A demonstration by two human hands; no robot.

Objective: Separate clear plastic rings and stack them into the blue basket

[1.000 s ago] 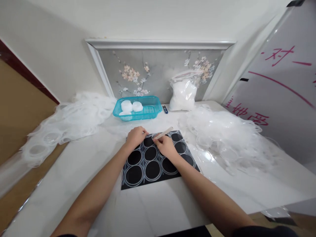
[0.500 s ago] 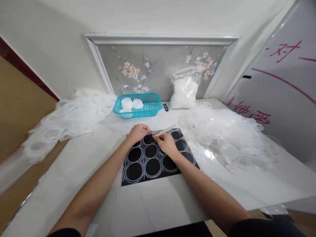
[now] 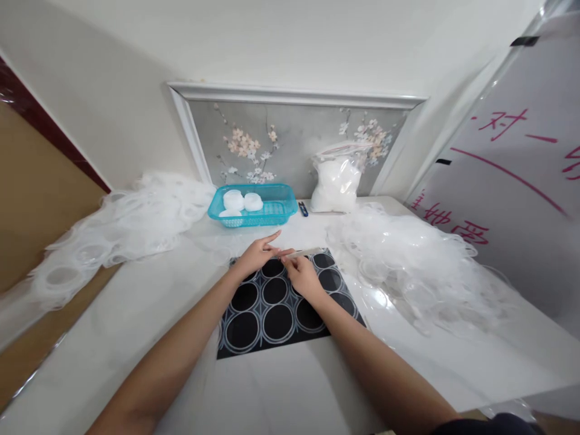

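Observation:
A narrow pale strip is pinched in my right hand, its right end sticking out past the fingers. My left hand is close beside the strip's left end, fingers apart, with one finger raised. Whether its lower fingertips touch the strip I cannot tell. Both hands are over the far edge of a black sheet printed with rows of pale-ringed circles, which lies flat on the white table. The hands and right forearm hide parts of the sheet.
Behind the sheet stands a blue plastic basket with several round white pieces. Small dark thread snips lie beside it, near a clear bag of white material. Piles of translucent ringed pieces lie left and right.
The strip has swung from slanting to nearly level. A finger of my left hand has lifted away from the others. The whole scene sits slightly lower as the head camera tilts up.

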